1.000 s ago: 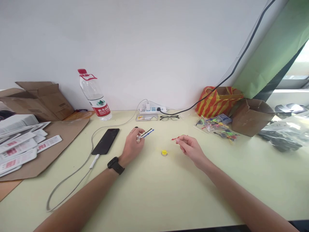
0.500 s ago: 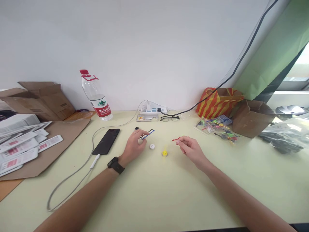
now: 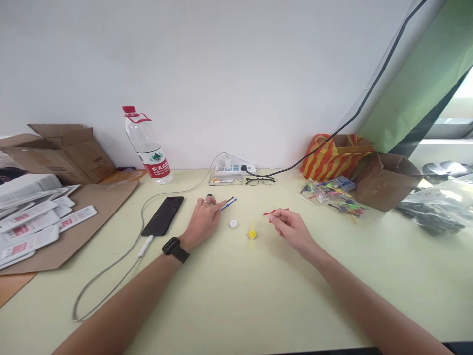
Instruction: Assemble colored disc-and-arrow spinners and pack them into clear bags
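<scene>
Bent down, the fingers of my left hand [image 3: 204, 217] close on a small black round piece [image 3: 209, 195], which is partly hidden by them. A blue arrow-shaped plastic stick [image 3: 228, 203] and a dark one beside it lie at that hand's right, partly covered by a finger. My right hand [image 3: 291, 228] pinches a thin red arrow-shaped plastic stick [image 3: 269, 214] between thumb and fingers, its tip pointing left. Between the hands, a small white round piece [image 3: 233, 224] and a yellow-topped round piece [image 3: 252, 234] sit on the table.
A black phone [image 3: 163, 216] on a cable lies to the left, with a water bottle [image 3: 153, 153] behind. Glasses [image 3: 260, 181], a clear case [image 3: 225, 180] and a power strip [image 3: 236, 169] line the wall. Bagged colourful plastic pieces [image 3: 336, 195] and a cardboard box [image 3: 386, 180] stand right.
My left hand has shifted slightly left and its fingers have come over the small black round piece. My right hand stays in place with the red stick.
</scene>
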`<state>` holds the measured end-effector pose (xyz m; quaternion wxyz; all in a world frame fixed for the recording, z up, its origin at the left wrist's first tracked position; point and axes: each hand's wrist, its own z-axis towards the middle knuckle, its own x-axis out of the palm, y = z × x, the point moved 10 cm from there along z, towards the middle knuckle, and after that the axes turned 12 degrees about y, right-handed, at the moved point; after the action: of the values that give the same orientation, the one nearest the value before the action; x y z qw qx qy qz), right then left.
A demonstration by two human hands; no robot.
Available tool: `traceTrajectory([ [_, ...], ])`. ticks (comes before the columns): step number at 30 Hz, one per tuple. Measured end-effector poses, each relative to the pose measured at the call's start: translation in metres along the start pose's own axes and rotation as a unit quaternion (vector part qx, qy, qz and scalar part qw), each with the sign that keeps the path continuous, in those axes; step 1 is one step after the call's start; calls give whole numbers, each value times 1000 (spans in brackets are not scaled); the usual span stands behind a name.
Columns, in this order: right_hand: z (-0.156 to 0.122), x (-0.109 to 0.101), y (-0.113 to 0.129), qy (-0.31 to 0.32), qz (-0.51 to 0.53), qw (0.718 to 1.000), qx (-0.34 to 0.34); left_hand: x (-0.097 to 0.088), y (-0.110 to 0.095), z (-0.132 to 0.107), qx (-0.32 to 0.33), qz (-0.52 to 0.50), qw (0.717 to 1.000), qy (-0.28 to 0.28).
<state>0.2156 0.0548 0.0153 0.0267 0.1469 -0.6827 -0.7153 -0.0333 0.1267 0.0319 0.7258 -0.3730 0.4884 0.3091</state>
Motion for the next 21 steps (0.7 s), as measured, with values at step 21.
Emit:
traceTrajectory([
  [21,1,14,7,24,-115,990,-81,-11,9,-2,-39,-21,997,-61],
])
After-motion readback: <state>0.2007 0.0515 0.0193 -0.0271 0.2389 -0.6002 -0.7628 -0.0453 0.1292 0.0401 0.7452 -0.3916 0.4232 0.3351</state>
